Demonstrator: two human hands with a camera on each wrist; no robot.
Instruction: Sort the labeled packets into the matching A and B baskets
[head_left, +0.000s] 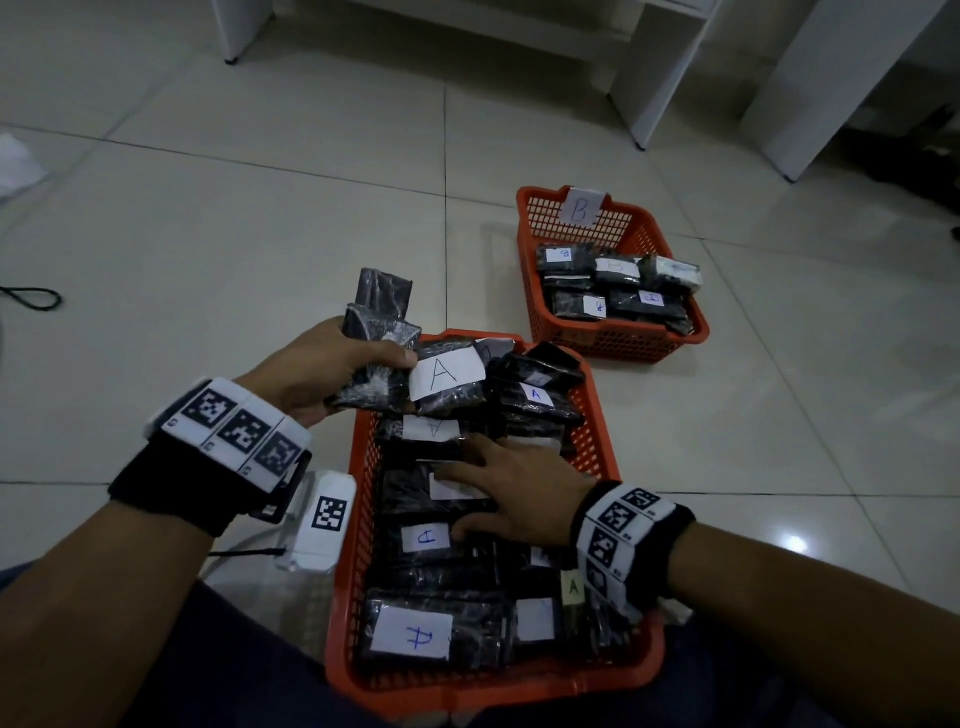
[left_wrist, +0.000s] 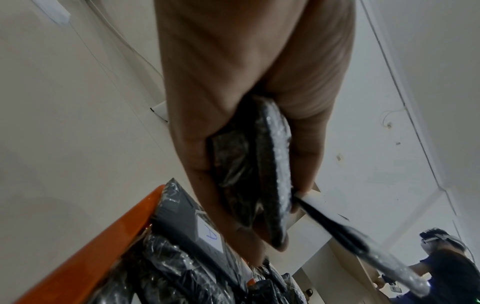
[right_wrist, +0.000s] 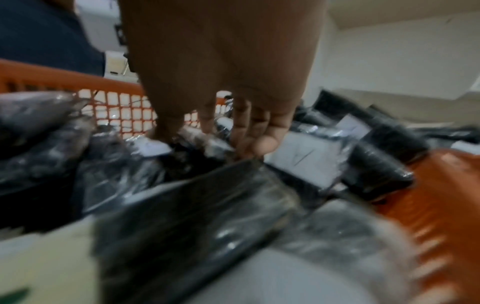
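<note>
Inside orange basket (head_left: 358, 519), black labeled packets (head_left: 410, 631)

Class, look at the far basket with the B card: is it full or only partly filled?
Partly filled. In the B basket, packets cover only the near part, and bare orange mesh wall shows beneath the B card.

Packets (head_left: 447, 631) glossy crinkled plastic, paper labels; baskets (head_left: 618, 338) orange plastic mesh.
</note>
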